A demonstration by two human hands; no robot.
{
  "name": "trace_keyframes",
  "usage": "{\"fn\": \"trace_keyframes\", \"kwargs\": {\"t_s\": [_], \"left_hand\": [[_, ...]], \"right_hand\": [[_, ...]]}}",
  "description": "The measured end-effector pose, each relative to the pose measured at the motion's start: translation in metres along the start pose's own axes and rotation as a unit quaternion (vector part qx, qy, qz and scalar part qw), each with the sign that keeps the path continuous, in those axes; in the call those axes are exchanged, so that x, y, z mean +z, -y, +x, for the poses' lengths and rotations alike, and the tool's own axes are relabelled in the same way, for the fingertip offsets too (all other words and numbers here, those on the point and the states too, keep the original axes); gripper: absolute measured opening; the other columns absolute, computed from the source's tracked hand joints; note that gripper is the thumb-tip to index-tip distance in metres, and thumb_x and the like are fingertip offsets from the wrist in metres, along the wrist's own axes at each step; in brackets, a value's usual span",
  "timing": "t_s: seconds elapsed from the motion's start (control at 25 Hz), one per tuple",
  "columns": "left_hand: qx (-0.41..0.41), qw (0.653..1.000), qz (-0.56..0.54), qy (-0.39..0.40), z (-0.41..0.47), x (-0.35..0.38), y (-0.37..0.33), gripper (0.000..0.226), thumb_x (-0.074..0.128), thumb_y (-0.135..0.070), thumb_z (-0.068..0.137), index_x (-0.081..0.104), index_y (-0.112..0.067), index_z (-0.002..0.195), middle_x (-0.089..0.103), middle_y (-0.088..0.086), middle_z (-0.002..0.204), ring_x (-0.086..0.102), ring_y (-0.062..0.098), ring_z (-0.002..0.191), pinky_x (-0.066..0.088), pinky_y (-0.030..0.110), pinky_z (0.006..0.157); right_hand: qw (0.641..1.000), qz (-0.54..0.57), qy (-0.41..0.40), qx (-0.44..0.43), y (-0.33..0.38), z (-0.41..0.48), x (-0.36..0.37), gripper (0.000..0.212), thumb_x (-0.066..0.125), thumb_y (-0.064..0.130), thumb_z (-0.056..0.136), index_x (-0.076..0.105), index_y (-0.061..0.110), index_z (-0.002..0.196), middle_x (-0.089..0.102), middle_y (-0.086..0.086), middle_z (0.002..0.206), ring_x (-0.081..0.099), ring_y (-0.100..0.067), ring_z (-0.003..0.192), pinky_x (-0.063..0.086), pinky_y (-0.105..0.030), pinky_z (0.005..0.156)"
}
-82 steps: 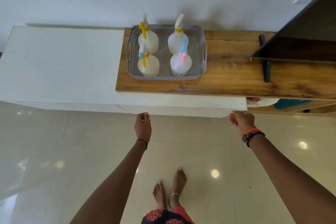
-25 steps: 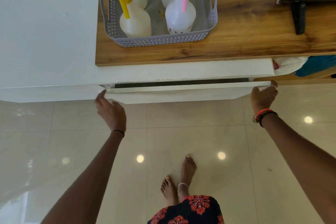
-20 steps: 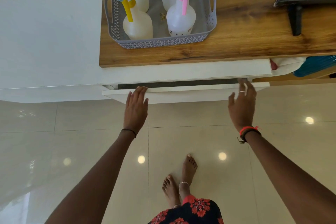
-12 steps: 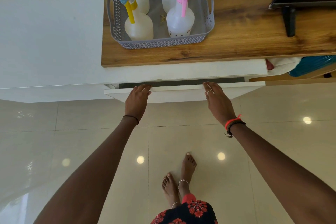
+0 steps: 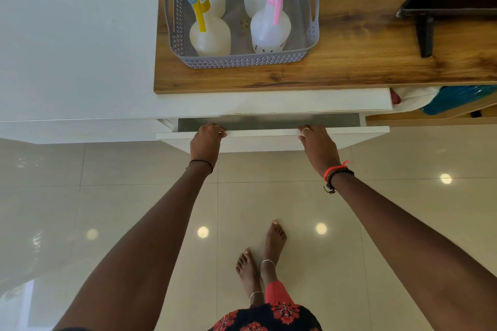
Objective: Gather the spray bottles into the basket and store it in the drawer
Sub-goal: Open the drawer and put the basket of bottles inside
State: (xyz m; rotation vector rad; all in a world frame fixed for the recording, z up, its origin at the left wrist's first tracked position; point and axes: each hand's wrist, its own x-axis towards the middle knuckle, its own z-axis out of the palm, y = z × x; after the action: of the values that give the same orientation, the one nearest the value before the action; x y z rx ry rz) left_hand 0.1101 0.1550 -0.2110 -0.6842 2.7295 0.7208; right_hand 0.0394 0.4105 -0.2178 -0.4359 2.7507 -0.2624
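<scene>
Gripping the top edge of the white drawer (image 5: 269,140) front, both hands sit side by side in the head view, well apart along that edge. The left hand (image 5: 205,141) is curled narrow, its fingers (image 5: 219,131) hooked over the lip and into the gap, thumb side tucked against the front panel. The right hand (image 5: 318,144) lies flatter, fingers bent down over the same lip with a ring showing on one of them, the palm resting against the face of the panel; a red and dark beaded band circles that wrist, a thin dark band the other. The drawer stands partly open, showing a strip of grey bottom behind the front panel.

Above it, on the wooden table (image 5: 349,62) top, stands the grey latticed basket (image 5: 242,60), close to the left end of the wood. Four spray bottles (image 5: 270,32) stand upright inside it: two near the front wall, one with a yellow and blue trigger, one with a pink and blue trigger, and two behind them with yellow collars. Neither hand touches the basket or the bottles. A dark screen on a black stand occupies the right end of the wood
</scene>
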Motion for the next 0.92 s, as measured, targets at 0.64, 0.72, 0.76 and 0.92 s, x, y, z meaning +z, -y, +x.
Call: {"fn": "trace_keyframes", "kwargs": {"t_s": [0.64, 0.72, 0.76, 0.92], "left_hand": [[-0.020, 0.999, 0.008, 0.045, -0.072, 0.016, 0.015, 0.024, 0.054, -0.015, 0.095, 0.068, -0.012, 0.115, 0.066, 0.007, 0.117, 0.060, 0.026, 0.111, 0.054, 0.041, 0.084], [-0.018, 0.998, 0.013, 0.052, -0.082, 0.018, 0.018, 0.024, 0.054, -0.015, 0.095, 0.068, -0.012, 0.115, 0.066, 0.006, 0.117, 0.060, 0.025, 0.111, 0.054, 0.042, 0.083], [-0.018, 0.998, 0.016, 0.054, -0.087, 0.019, 0.019, 0.024, 0.054, -0.015, 0.096, 0.067, -0.012, 0.115, 0.066, 0.006, 0.117, 0.059, 0.025, 0.112, 0.054, 0.042, 0.083], [-0.019, 0.997, 0.025, 0.064, -0.105, 0.024, 0.024, 0.023, 0.053, -0.016, 0.096, 0.067, -0.014, 0.114, 0.066, 0.002, 0.117, 0.058, 0.022, 0.113, 0.054, 0.040, 0.081]], "right_hand": [[0.995, -0.058, 0.078, 0.024, 0.013, -0.057, -0.001, 0.027, 0.050, 0.015, 0.096, 0.057, 0.010, 0.122, 0.063, -0.009, 0.111, 0.054, -0.026, 0.110, 0.054, -0.037, 0.078], [0.993, -0.069, 0.090, 0.020, 0.013, -0.064, 0.000, 0.026, 0.049, 0.014, 0.096, 0.057, 0.011, 0.121, 0.063, -0.009, 0.110, 0.055, -0.026, 0.109, 0.055, -0.037, 0.078], [0.993, -0.071, 0.093, 0.019, 0.013, -0.068, 0.001, 0.026, 0.049, 0.014, 0.096, 0.057, 0.011, 0.120, 0.063, -0.009, 0.109, 0.055, -0.026, 0.108, 0.054, -0.037, 0.077], [0.991, -0.083, 0.103, 0.015, 0.013, -0.085, 0.004, 0.023, 0.050, 0.013, 0.095, 0.059, 0.012, 0.117, 0.063, -0.007, 0.107, 0.056, -0.024, 0.106, 0.052, -0.033, 0.075]]}}
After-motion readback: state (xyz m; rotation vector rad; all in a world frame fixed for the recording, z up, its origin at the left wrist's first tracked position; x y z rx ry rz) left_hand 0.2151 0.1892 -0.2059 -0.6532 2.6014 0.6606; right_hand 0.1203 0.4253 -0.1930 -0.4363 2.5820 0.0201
